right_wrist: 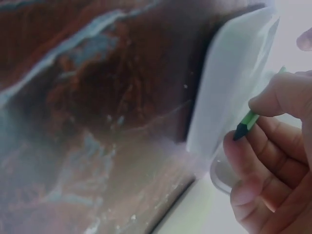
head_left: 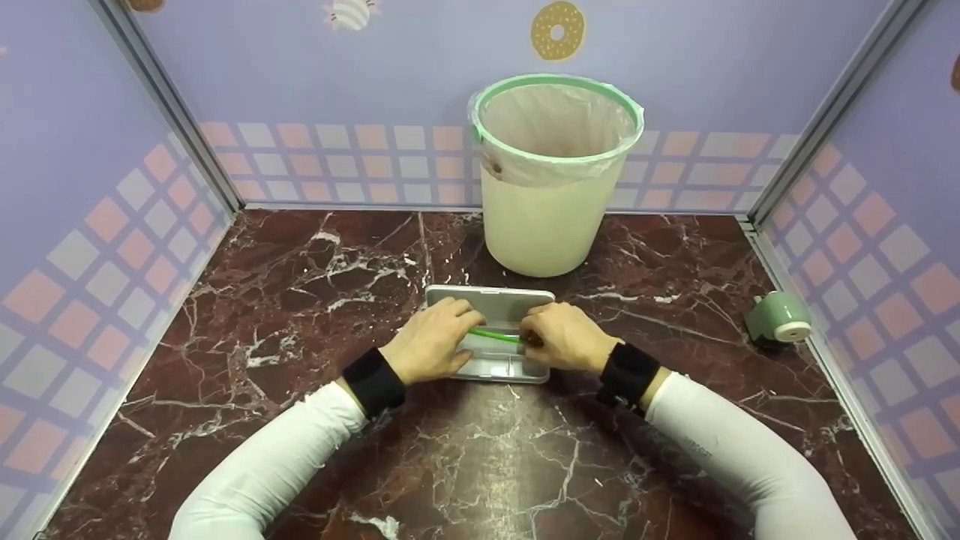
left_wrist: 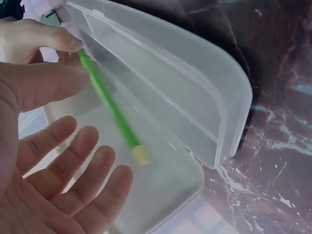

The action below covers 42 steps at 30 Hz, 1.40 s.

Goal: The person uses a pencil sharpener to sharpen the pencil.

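A white plastic pencil case (head_left: 489, 300) lies on the table with its lid raised at the far side, showing the bare compartments inside. Across it, a slim green pencil (head_left: 495, 335) is held over the case by my right hand (head_left: 568, 337). Thumb and fingers pinch it near its dark end (right_wrist: 241, 131) in the right wrist view. In the left wrist view the pale yellow end (left_wrist: 141, 155) hangs free over the case. My left hand (head_left: 431, 341) is at the case's left side, its fingers (left_wrist: 103, 168) spread and relaxed beside the pencil.
Behind the case stands a cream bin (head_left: 547, 217) with a green rim and a clear liner. A small green device (head_left: 778, 319) with a round pale front sits at the right wall. Patterned panels enclose the dark marbled table (head_left: 300, 442) on three sides.
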### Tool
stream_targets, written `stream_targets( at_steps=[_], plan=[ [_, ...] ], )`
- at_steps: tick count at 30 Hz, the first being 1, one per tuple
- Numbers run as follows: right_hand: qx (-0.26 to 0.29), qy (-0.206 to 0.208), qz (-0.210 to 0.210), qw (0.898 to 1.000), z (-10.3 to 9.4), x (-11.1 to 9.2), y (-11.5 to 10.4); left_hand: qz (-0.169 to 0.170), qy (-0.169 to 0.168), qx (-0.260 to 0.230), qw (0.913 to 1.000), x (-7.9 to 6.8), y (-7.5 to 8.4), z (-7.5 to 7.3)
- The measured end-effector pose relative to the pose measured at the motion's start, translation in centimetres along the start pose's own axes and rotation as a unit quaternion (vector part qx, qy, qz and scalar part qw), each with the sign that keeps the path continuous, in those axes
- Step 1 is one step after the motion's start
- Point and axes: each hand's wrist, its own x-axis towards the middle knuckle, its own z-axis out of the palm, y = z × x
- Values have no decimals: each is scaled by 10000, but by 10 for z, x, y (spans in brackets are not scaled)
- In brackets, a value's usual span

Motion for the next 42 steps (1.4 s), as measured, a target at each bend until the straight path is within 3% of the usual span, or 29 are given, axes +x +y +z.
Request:
stream_targets(
  at_steps=[6,10,14,19,26,35,42],
  plan=[
    [292,305,-182,9989,-13,-4,0,-254,-16,-127,9996,1,-2,-6],
    [779,578,-317,9948,-20,-6,0,-408,205,-296,9985,2,-3,-9],
    [1115,756,-323,9904,-25,-9,2,-335,525,-309,9976,2,-3,-10],
    [1132,817,-307,9897,-27,-9,3,-108,596,-344,9976,3,1,-6],
    [1126,1072,-591,9861,-28,-9,-3,98,741,-443,9962,9,10,2],
    [1172,1506,-746,9788,-26,-11,-1,-52,813,-522,9953,5,12,5],
    [1302,1752,-664,9736,-21,-26,11,-290,865,-699,9934,-2,8,3]
  ],
)
